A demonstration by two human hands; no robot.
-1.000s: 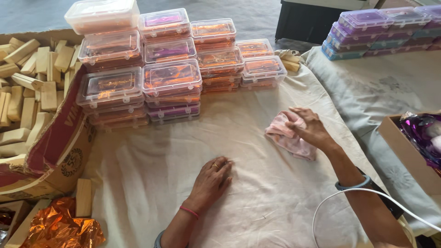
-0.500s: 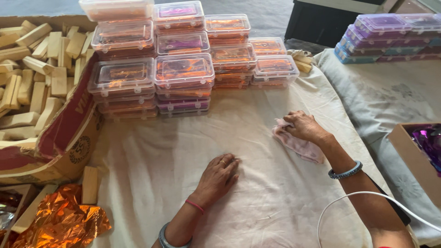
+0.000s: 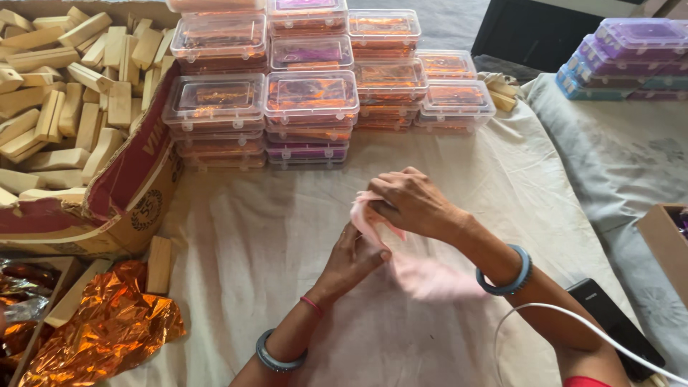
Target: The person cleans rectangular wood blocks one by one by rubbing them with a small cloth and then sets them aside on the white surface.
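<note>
A cream cloth (image 3: 236, 251) covers the work surface, creased in places. On it stand stacks of clear plastic boxes (image 3: 312, 107) along the far edge, a torn cardboard box (image 3: 129, 193) full of wooden blocks (image 3: 64, 107) at the left, one loose wooden block (image 3: 158, 264) and crumpled orange foil (image 3: 107, 333). A dark phone (image 3: 616, 326) lies at the right.

A single camera, worn on the person's head, looks steeply down and forward over a cloth-covered table (image 3: 236, 251). It sits close: both forearms enter from the bottom edge, and the left hand (image 3: 355, 261) and right hand (image 3: 408, 204) meet near the middle of the frame. The view faces the stacked clear plastic boxes (image 3: 308, 100) along the top, with a cardboard box of wooden blocks (image 3: 64, 122) at the left edge. No second view exists.
</note>
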